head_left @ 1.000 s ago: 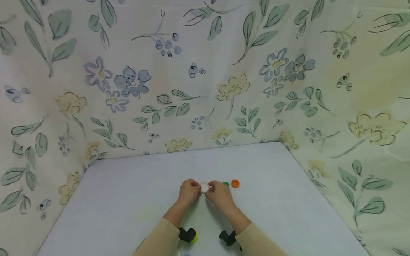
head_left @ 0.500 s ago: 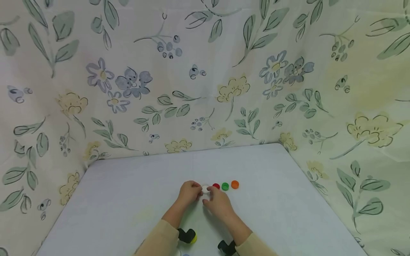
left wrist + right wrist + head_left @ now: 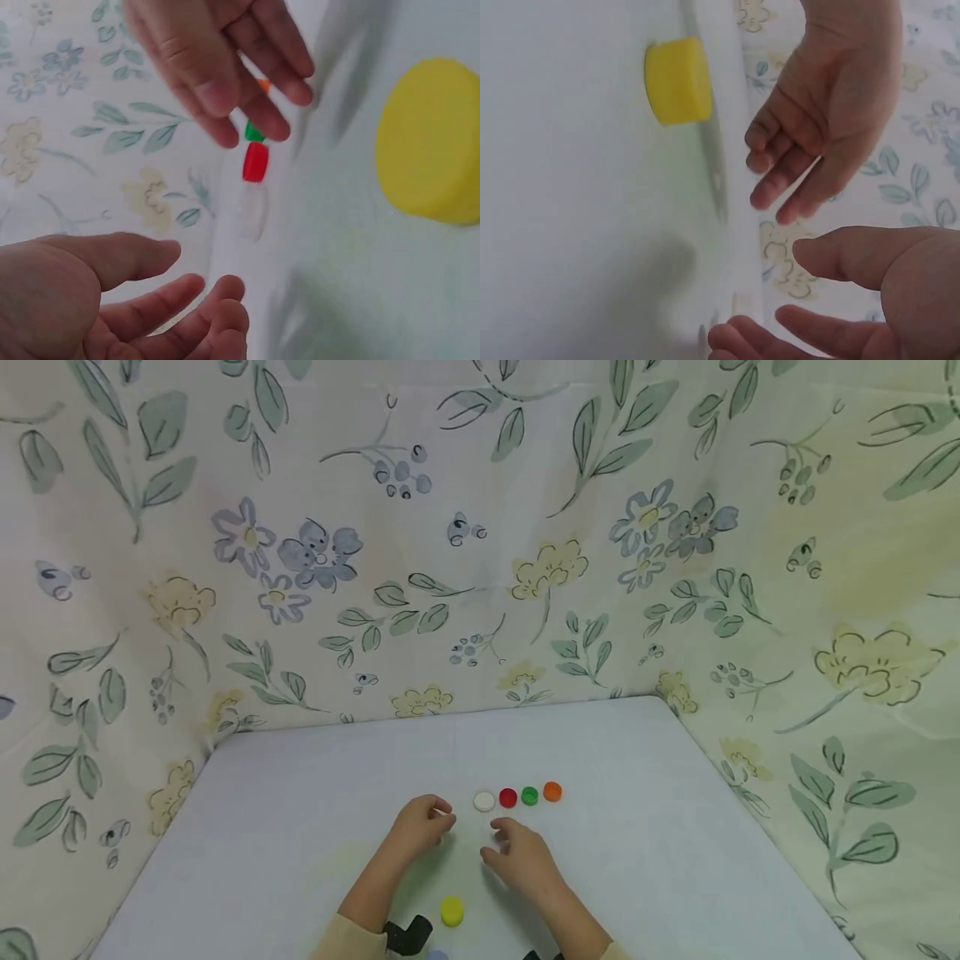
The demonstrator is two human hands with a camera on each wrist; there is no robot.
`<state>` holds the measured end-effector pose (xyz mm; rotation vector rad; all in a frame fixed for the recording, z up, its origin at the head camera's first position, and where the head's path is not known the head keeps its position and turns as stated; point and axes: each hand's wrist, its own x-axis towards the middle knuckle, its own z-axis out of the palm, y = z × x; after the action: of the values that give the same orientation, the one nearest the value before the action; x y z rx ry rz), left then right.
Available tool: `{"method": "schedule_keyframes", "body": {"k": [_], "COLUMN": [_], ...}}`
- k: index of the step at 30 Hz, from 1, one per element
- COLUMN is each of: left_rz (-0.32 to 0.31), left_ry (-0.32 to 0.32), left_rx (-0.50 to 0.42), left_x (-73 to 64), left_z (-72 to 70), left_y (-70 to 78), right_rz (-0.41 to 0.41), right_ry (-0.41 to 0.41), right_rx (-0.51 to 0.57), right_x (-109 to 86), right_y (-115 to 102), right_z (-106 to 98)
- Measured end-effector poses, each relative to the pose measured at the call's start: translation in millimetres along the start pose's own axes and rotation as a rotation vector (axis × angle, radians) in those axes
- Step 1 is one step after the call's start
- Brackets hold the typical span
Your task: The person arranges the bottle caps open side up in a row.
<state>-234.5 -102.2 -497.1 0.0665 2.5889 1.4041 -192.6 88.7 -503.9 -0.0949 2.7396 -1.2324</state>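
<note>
A white bottle cap (image 3: 483,801), a red bottle cap (image 3: 507,797), a green bottle cap (image 3: 530,796) and an orange bottle cap (image 3: 552,791) stand in a row on the table. Just below and left of the white cap hovers my left hand (image 3: 424,822), fingers loosely bent with nothing in them. My right hand (image 3: 522,856) is in front of the red and green caps, its thumb and fingers apart and holding nothing. Closer to me, between the forearms, a yellow cap (image 3: 452,911) sits on the table; it looks large in the left wrist view (image 3: 431,142).
A pale blue round thing (image 3: 437,955) is cut off by the bottom edge of the head view. The white table (image 3: 315,793) ends at a floral cloth (image 3: 480,527) behind and at both sides. Black wrist mounts (image 3: 408,935) sit on the forearms.
Both hands have let go of the white cap and drawn back toward me, the left one also leftward. The white cap now stands beside the red one, and the yellow cap is fully uncovered.
</note>
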Motion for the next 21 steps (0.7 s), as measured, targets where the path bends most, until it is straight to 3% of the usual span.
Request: {"method": "schedule_keyframes", "body": {"k": [4,7,12,16,21], "left_rz": [-0.009,0.029,0.102,0.097,0.095], "left_ry": [-0.069,-0.119,-0.163,-0.183,-0.186], "left_rx": [0.032,0.064,0.102,0.146,0.184], "left_x": [-22.1,-36.4,-56.4,-71.4,-86.0], "left_z": [-12.4,-15.4,-12.5,-8.0,-0.6], "left_y": [-3.5,-9.7,-17.1,-21.0,-25.4], "right_rz": [0.013,0.001,-0.047,-0.102,-0.112], "right_ry": [-0.053,-0.084,-0.122,-0.166,-0.241], "right_rx": [0.047,0.055,0.060,0.051,0.024], "right_x": [-11.2,-19.5,-31.4,-37.4,-40.6], "right_y": [-0.2,0.6,0.9,1.7,1.2], "right_z": [-2.2,-1.8,3.9,10.7,17.9]}}
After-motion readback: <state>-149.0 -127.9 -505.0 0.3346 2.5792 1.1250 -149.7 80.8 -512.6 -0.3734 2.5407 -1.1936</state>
